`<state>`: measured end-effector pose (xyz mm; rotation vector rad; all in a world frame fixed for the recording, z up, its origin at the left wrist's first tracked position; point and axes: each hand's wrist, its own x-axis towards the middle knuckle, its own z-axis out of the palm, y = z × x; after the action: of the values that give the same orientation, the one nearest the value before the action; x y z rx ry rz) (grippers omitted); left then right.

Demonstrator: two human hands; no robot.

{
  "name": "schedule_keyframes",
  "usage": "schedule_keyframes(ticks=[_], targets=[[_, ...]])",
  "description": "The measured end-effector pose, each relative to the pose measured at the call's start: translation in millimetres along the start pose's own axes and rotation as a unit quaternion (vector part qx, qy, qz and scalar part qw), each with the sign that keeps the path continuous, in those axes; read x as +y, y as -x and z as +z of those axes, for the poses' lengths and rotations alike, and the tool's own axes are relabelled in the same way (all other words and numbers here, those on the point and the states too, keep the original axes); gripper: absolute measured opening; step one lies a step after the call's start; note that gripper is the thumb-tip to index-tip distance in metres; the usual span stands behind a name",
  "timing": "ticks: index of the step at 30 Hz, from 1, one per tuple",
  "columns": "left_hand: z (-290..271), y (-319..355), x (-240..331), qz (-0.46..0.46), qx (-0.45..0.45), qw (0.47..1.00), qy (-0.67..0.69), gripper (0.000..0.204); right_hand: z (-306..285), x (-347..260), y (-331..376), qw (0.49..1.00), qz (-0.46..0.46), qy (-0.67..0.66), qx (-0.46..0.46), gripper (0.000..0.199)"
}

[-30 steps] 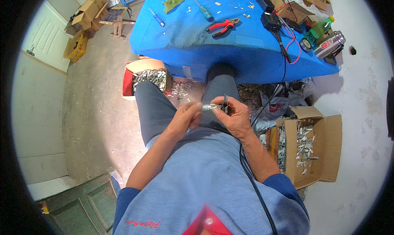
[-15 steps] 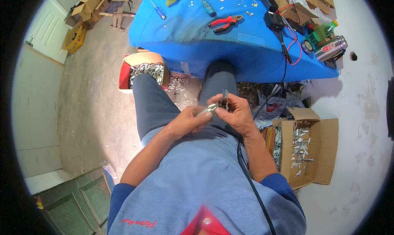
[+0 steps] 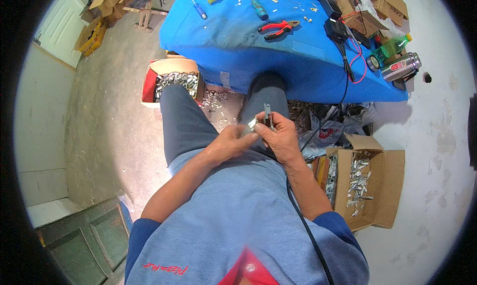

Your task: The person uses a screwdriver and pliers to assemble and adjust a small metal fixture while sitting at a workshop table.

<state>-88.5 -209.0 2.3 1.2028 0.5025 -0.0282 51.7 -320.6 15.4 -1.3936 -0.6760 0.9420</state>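
Note:
Both of my hands meet above my lap, in front of my right thigh. My left hand [image 3: 229, 144] is closed with its thumb and fingers on a small shiny, pale metal piece [image 3: 252, 124], whose lower part is blurred. My right hand [image 3: 281, 140] pinches a narrow dark-grey metal part [image 3: 268, 115] that stands up past its fingertips. The two pieces sit close side by side; whether they touch I cannot tell. The right thumb lies next to the pale piece.
A blue-covered table [image 3: 218, 41] ahead holds red-handled pliers [image 3: 278, 29], a blue screwdriver [image 3: 200, 10], a teal screwdriver [image 3: 259, 9], a green bottle [image 3: 392, 47] and a steel flask [image 3: 401, 67]. Boxes of metal parts stand left [image 3: 202, 81] and right [image 3: 390, 185]. A black cable [image 3: 310, 235] crosses my shirt.
The right hand has moved slightly left and down, and its dark metal part now shows more upright. The pale piece in the left hand has tilted and shifted a little. The whole view has shifted slightly.

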Motion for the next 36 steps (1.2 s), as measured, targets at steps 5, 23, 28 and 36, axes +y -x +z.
schedule_keyframes(ticks=[5, 23, 28, 36], targets=[[4, 0, 4, 0.005, 0.004, 1.0, -0.029, 0.039, 4, 5, -2, 0.999, -0.018, 0.037, 0.018, 0.015], [-8, 4, -2, 0.01, -0.096, 0.987, 0.128, 0.04, -23, -7, -6, 0.978, 0.061, -0.198, 0.028, 0.021], [2, 5, -1, -0.012, -0.069, 0.996, 0.055, 0.037, -11, -19, 8, 0.976, 0.129, -0.177, -0.006, 0.022], [0, 3, 0, -0.019, -0.019, 1.0, 0.001, 0.042, -16, 1, 7, 0.962, 0.143, -0.229, -0.047, 0.018]])
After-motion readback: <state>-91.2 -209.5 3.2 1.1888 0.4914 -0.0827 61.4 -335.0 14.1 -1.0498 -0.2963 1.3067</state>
